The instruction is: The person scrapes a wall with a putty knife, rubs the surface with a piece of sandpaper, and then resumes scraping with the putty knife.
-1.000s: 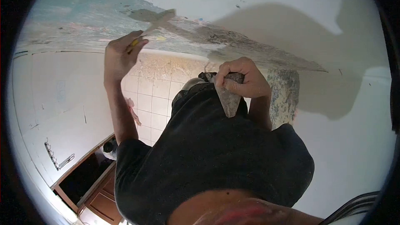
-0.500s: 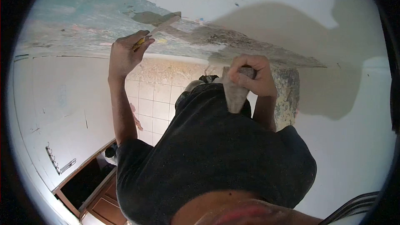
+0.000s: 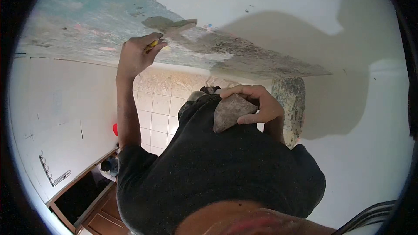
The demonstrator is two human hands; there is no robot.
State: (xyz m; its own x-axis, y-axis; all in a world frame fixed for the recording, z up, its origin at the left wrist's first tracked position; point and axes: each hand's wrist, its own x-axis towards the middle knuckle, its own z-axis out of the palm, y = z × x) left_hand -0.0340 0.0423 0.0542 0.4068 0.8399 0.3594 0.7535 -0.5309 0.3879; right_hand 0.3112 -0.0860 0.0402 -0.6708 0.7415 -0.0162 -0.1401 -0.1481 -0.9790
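Note:
My left hand (image 3: 138, 56) is raised to the wall, fingers closed round the yellow handle of a putty knife (image 3: 180, 28). The knife's pale blade points right and lies along the patchy wall, its dark shadow just beside it. Lower down, in front of my dark shirt, my right hand (image 3: 263, 104) grips a flat, grey, dusty wedge-shaped plate (image 3: 230, 113). Its fingers run along the upper edge and the thumb presses near the lower one. What kind of tool the plate is, I cannot tell.
The wall (image 3: 100, 13) carries worn green and grey patches beside smooth white paint. A rough bare strip (image 3: 289, 104) runs down at the right. Below are floor tiles (image 3: 152, 113), a red round object (image 3: 115, 129), a hook rack (image 3: 52, 172) and a brown wooden door (image 3: 102, 217).
The putty knife has shifted slightly right along the wall. My right hand has turned the grey plate, showing more of its flat face. A red object has come into view at the left.

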